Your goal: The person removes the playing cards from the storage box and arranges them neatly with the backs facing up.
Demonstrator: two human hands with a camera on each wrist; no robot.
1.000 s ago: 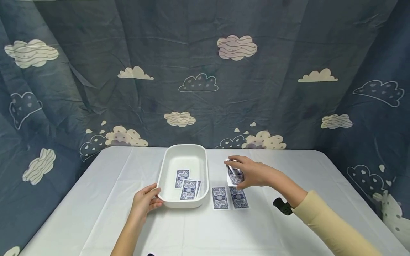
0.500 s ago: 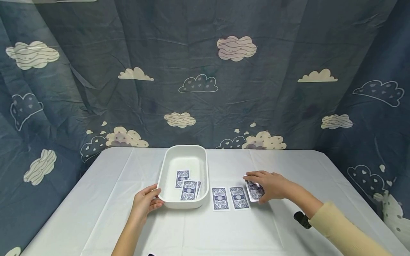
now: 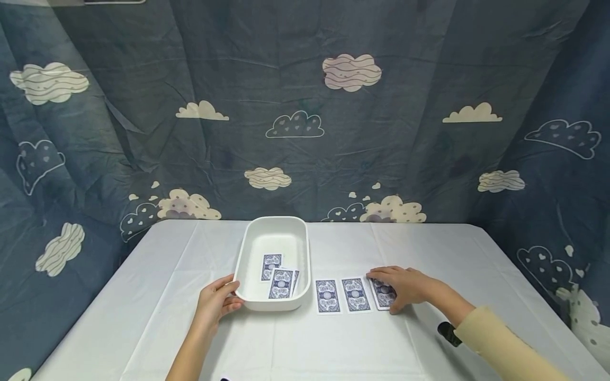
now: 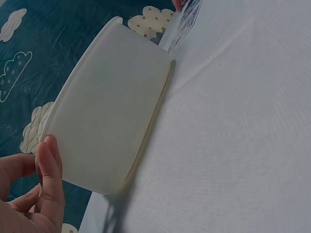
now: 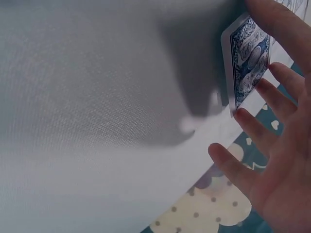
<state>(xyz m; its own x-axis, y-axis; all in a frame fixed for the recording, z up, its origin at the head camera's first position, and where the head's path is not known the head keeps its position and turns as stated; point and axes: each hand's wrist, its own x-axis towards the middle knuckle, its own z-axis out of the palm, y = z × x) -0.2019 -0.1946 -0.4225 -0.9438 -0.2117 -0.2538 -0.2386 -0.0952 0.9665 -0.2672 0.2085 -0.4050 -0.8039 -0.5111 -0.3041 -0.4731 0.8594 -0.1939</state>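
Observation:
My left hand (image 3: 215,300) pinches the near left corner of a white rectangular tub (image 3: 274,305). In the left wrist view the thumb and fingers (image 4: 50,172) meet at the tub's rim. Inside it lie several face-down playing cards (image 3: 281,283) with blue patterned backs. My right hand (image 3: 411,287) holds a playing card (image 3: 382,294) by its edges, low over the cloth at the right end of a row. The right wrist view shows the thumb at one end of that card (image 5: 251,58) and fingertips at the other, the little finger spread away.
Two face-down cards, a left one (image 3: 328,296) and a right one (image 3: 356,295), lie side by side between the tub and my right hand. A white cloth (image 3: 305,349) covers the table. Behind it hangs a dark blue curtain (image 3: 405,148) with cloud prints.
My right hand has carried its card rightward and toward me, from behind the row to the row's right end, then lowered it. The left hand and the tub have stayed in place.

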